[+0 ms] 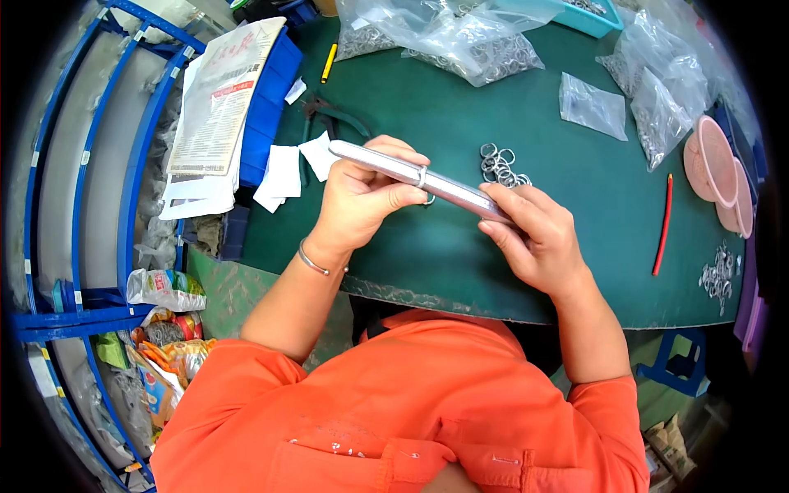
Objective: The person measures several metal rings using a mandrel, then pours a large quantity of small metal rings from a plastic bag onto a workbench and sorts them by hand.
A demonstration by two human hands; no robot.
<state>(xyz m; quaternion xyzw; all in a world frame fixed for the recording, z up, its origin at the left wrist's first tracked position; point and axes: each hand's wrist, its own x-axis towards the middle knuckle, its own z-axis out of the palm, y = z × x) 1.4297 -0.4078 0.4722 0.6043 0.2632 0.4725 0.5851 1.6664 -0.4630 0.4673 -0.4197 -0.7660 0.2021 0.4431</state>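
A silvery metal rod, apparently a ring mandrel (453,191), is held aslant above the green table. Around its middle sits a metal ring (422,177), pinched between thumb and fingers of my left hand (370,191). My right hand (533,231) grips the mandrel's lower right end. Just beyond the right fingers, a small heap of metal rings (500,165) lies on the tabletop. Part of another ring (429,200) shows beneath my left thumb; whether it is held or lying there I cannot tell.
Pliers (330,117) and white paper pieces (280,175) lie left, beside a blue bin (271,105) topped by newspaper (216,105). Bags of rings (487,55) line the back. Rightward are a red stick (663,225), pink baskets (715,166) and small metal parts (720,274).
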